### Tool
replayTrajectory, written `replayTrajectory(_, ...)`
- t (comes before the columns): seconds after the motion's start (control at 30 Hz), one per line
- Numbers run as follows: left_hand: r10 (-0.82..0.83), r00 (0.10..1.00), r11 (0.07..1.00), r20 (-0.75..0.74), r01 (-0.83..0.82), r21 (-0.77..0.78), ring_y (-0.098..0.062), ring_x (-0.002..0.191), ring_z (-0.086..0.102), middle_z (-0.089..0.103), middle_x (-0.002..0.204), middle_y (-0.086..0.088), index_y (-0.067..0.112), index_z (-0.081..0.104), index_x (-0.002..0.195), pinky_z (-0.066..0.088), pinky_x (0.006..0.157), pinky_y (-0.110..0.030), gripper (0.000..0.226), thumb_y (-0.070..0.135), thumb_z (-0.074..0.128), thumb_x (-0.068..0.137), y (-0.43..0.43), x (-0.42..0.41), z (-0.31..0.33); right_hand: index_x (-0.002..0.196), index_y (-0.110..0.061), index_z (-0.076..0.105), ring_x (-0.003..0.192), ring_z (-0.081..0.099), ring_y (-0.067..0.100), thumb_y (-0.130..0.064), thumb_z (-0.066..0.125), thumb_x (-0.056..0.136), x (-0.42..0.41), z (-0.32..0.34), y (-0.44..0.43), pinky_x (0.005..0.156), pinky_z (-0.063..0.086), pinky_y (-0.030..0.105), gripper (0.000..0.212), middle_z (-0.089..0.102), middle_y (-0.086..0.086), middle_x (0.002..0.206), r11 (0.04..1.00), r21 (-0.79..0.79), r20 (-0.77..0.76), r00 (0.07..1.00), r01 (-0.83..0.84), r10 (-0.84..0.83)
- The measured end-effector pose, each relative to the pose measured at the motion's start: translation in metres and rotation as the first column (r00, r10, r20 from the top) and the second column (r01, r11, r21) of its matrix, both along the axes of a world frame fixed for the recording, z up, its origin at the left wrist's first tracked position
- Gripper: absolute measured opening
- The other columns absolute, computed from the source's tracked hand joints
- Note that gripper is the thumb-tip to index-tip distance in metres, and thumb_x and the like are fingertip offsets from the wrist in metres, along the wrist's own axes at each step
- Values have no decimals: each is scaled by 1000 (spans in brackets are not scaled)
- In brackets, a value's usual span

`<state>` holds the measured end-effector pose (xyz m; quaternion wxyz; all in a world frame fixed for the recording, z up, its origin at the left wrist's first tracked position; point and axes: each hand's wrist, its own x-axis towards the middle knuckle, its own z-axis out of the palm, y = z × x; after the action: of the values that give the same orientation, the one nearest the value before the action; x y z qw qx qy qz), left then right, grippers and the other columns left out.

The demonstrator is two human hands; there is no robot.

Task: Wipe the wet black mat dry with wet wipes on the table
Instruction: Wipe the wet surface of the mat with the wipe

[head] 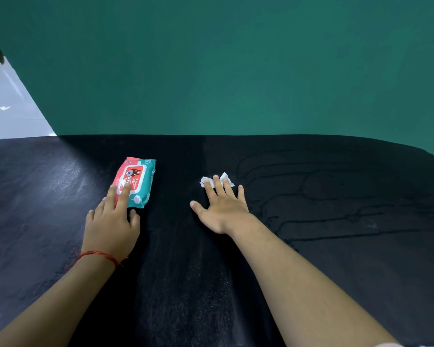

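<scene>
Your black mat (176,259) covers the whole table as far as you can see. Its far edge runs straight along the foot of the green wall (236,71). The far left corner meets pale floor (8,103), and at the far right the edge curves down and out of view. There is open mat on every side of both hands, widest to the right, where thin wet streaks (323,196) loop across the surface. The left part looks dull and greyish.

Your right hand (222,209) lies flat, palm down, fingers straight and a little spread, thumb out to the side. It grips nothing; the fingertips press on a crumpled white wet wipe (224,177), which pokes out beyond them toward the wall. The wipe sits near the middle of the mat, just left of the streaks.

Your left hand (110,229), with a red string bracelet (98,255) at the wrist, is also open. Two straight fingers rest on the near end of the red and teal wet wipes pack (138,179). The pack lies flat, well apart from the loose wipe.
</scene>
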<state>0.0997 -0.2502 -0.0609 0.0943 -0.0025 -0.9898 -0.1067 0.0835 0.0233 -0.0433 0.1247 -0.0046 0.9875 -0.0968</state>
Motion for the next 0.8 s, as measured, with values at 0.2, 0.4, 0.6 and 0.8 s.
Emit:
replayTrajectory(0.2, -2, 1000, 1000, -16, 2, 7, -42, 144, 44, 29, 169, -16, 22, 24, 164, 38, 117, -63, 66, 33, 49, 104, -2, -2, -4, 169, -31, -9, 160, -25, 20, -80, 11, 97, -21, 1, -2, 126, -18, 60, 89, -23, -4, 174, 1000, 25, -2, 1000, 6, -6)
replayTrajectory(0.4, -5, 998, 1000, -63, 6, 17, -44, 140, 47, 32, 168, -17, 20, 27, 164, 41, 113, -64, 67, 31, 52, 103, -5, -5, -9, 169, -30, -8, 160, -25, 21, -79, 10, 98, -40, 4, 0, 126, -17, 59, 88, -20, -4, 175, 999, 39, -17, 1000, 9, -8)
replayTrajectory(0.6, 23, 1000, 995, -9, -22, 95, -42, 153, 30, 30, 169, -15, 20, 34, 161, 31, 119, -68, 68, 25, 59, 98, -3, -6, -2, 170, -30, -2, 161, -21, 19, -69, 14, 105, -27, -12, 4, 130, -8, 55, 78, -15, -3, 177, 998, -64, -229, 973, -3, -12)
replayTrajectory(0.8, -174, 907, 860, -384, 330, 389, -25, 135, 51, 59, 141, -6, 11, 64, 128, 39, 118, -41, 39, -2, 60, 92, 64, -25, 34, 166, -22, 26, 163, 3, 17, -61, 22, 108, -22, -17, 9, 132, 1, 49, 70, 15, -1, 176, 996, -93, -399, 916, -9, -29)
